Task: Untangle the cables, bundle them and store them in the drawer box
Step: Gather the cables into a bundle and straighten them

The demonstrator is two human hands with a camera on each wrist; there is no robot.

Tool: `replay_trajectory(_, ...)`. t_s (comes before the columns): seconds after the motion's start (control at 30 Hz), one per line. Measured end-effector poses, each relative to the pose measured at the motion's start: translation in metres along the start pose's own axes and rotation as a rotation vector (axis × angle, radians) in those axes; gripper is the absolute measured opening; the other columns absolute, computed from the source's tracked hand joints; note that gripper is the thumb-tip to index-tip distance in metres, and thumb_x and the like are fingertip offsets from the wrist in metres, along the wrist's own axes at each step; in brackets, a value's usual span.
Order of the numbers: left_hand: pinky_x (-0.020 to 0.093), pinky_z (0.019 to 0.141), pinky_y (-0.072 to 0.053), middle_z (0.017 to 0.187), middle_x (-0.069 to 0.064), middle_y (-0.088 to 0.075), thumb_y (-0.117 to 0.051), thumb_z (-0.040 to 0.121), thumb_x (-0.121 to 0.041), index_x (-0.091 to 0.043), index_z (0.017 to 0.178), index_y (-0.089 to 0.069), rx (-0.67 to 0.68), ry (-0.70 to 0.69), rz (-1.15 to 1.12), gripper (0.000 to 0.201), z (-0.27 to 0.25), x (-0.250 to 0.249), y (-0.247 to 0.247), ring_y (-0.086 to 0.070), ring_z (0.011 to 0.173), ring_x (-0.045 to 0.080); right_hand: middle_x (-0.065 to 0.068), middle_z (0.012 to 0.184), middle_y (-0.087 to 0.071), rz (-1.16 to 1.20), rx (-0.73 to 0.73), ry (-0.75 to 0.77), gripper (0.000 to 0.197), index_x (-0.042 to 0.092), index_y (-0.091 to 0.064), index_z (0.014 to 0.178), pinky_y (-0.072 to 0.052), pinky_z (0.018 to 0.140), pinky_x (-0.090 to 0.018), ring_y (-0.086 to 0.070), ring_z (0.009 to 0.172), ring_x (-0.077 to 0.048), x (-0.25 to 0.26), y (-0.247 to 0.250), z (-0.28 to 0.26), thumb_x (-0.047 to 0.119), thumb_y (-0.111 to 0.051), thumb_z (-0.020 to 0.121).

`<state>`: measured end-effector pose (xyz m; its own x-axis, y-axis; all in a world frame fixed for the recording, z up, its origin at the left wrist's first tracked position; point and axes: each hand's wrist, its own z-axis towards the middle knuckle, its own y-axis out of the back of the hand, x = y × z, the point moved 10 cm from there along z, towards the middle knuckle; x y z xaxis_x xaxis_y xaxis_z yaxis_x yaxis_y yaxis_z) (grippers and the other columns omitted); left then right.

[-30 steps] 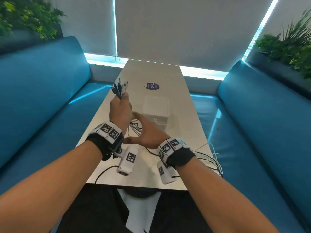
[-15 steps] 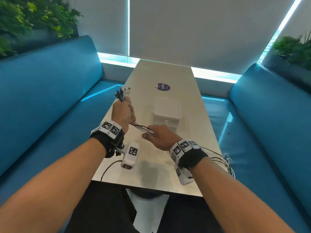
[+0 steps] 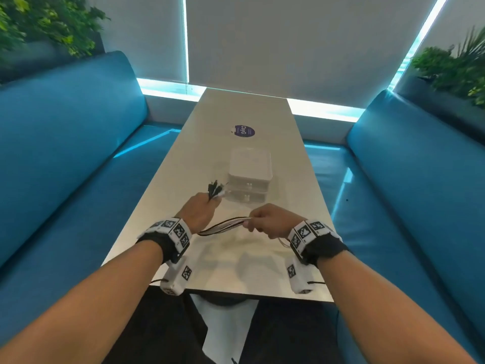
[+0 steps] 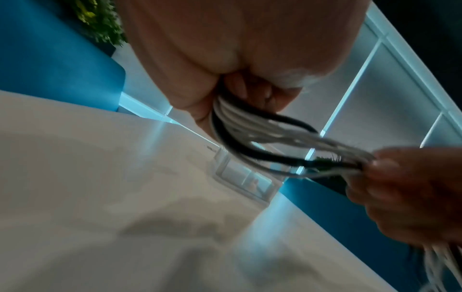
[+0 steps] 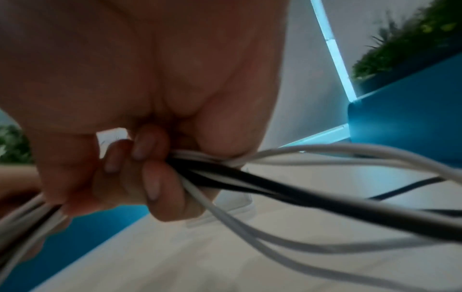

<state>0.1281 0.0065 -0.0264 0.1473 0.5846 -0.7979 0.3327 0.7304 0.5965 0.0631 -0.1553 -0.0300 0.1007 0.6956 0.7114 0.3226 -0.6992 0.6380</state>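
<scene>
**White and black cables stretched between two fists**

White and black cables [image 3: 226, 225] run as one gathered bunch between the person's two hands, held above the near half of a pale table [image 3: 244, 269]. The left hand [image 3: 198, 214] is closed round the bunch just below its plug ends [image 3: 215, 189], which stick up out of the fist as a small cluster of black and white connectors. In the left wrist view the strands [image 4: 240, 126] come out from under the curled fingers [image 4: 252, 89] and sag in a shallow curve toward the other hand.

The right hand [image 3: 270, 222] grips the same bunch further along, fingers curled over it and thumb pressed against the strands. The right wrist view shows the fingertips [image 5: 152, 185] wrapped round a thick black lead and several thin white ones [image 5: 287, 197], which then fan out loosely past the palm; where their far ends lie cannot be told.

Beyond the hands, at the middle of the table, stands the drawer box [image 3: 249, 177], white on top with two clear drawers facing the person, both appearing closed. The plug ends sit just in front of its left corner in the head view, apart from it. Further back on the table lies a round dark sticker [image 3: 244, 131]. Blue upholstered benches [image 3: 65, 143] flank the table on both sides, with green plants [image 3: 47, 19] above their backs.
</scene>
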Motion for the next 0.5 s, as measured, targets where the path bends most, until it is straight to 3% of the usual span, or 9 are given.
replay_trajectory(0.07, 0.034, 0.056, -0.033, 0.063, 0.001, -0.052, -0.039, 0.104, -0.045, -0.020, 0.068, -0.050, 0.037, -0.047, 0.092, 0.045, -0.010, -0.009, -0.011, -0.049, 0.060, 0.020, 0.002, 0.059, -0.046, 0.170, -0.013, -0.025, 0.023, 0.013, -0.067, 0.068, -0.029, 0.047, -0.025, -0.036, 0.053, -0.015, 0.001, 0.004, 0.002, 0.021, -0.059, 0.088)
replay_trajectory(0.13, 0.034, 0.064, -0.037, 0.073, 0.001, -0.057, -0.035, 0.105, -0.048, -0.018, 0.082, -0.058, 0.083, -0.117, 0.165, 0.044, -0.015, -0.022, -0.021, -0.054, 0.072, 0.024, 0.002, 0.057, -0.045, 0.275, -0.034, -0.034, 0.021, 0.010, -0.065, 0.068, -0.026, 0.048, -0.025, -0.032, 0.050, -0.014, 0.002, 0.007, 0.005, 0.014, -0.056, 0.086)
replay_trajectory(0.23, 0.030, 0.065, -0.038, 0.077, -0.008, -0.060, -0.034, 0.100, -0.061, -0.036, 0.090, -0.057, 0.147, -0.240, 0.177, 0.036, -0.020, -0.038, -0.036, -0.057, 0.074, 0.016, 0.006, 0.054, -0.044, 0.325, -0.073, -0.034, 0.021, 0.011, -0.063, 0.070, -0.028, 0.047, -0.025, -0.033, 0.049, -0.013, 0.002, 0.011, 0.011, 0.015, -0.054, 0.088)
replay_trajectory(0.3, 0.028, 0.064, -0.038, 0.082, -0.012, -0.061, -0.041, 0.097, -0.063, -0.038, 0.099, -0.056, 0.169, -0.267, 0.168, 0.029, -0.019, -0.043, -0.040, -0.057, 0.076, 0.010, 0.005, 0.057, -0.045, 0.328, -0.089, -0.010, 0.021, 0.012, -0.062, 0.072, -0.031, 0.049, -0.027, -0.035, 0.052, -0.013, 0.005, 0.014, 0.015, 0.016, -0.051, 0.090)
replay_trajectory(0.4, 0.029, 0.057, -0.035, 0.075, -0.006, -0.058, -0.052, 0.098, -0.046, -0.026, 0.091, -0.058, 0.176, -0.233, 0.259, 0.022, -0.011, -0.038, -0.044, -0.055, 0.069, 0.017, 0.005, 0.057, -0.046, 0.306, -0.110, -0.009, 0.021, 0.014, -0.062, 0.070, -0.033, 0.052, -0.029, -0.038, 0.053, -0.014, 0.005, 0.018, 0.017, 0.018, -0.051, 0.088)
replay_trajectory(0.5, 0.031, 0.055, -0.032, 0.073, 0.000, -0.055, -0.049, 0.101, -0.040, -0.019, 0.083, -0.054, 0.151, -0.190, 0.359, 0.027, -0.005, -0.034, -0.042, -0.053, 0.071, 0.025, 0.003, 0.061, -0.047, 0.271, -0.115, -0.004, 0.017, 0.013, -0.063, 0.074, -0.037, 0.055, -0.030, -0.040, 0.056, -0.014, 0.007, 0.019, 0.016, 0.017, -0.054, 0.088)
